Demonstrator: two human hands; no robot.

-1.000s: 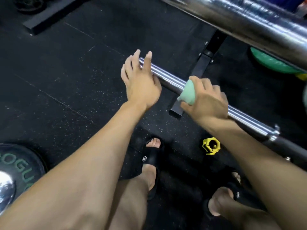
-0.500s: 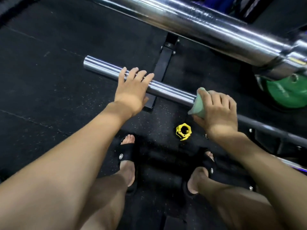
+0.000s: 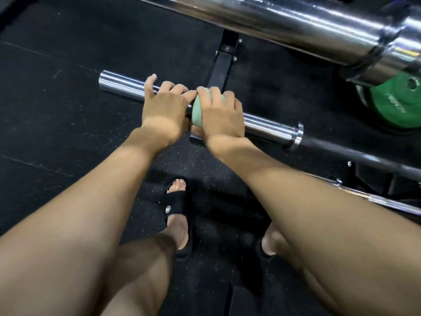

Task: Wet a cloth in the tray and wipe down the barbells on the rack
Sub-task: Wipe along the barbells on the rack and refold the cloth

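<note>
Both hands on barbell sleeve (image 3: 123, 86), right hand (image 3: 219, 115) fingers wrapping green cloth (image 3: 197, 110), left hand (image 3: 165, 108) fingers loosely curled alongside

Both arms reach forward, the hands side by side: left hand (image 3: 165, 106) fingers loosely curved, right hand (image 3: 219, 112) fingers curled, gripping.

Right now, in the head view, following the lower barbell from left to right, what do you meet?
Bare sleeve end → left hand → green cloth → right hand → sleeve collar → dark shaft.
</note>
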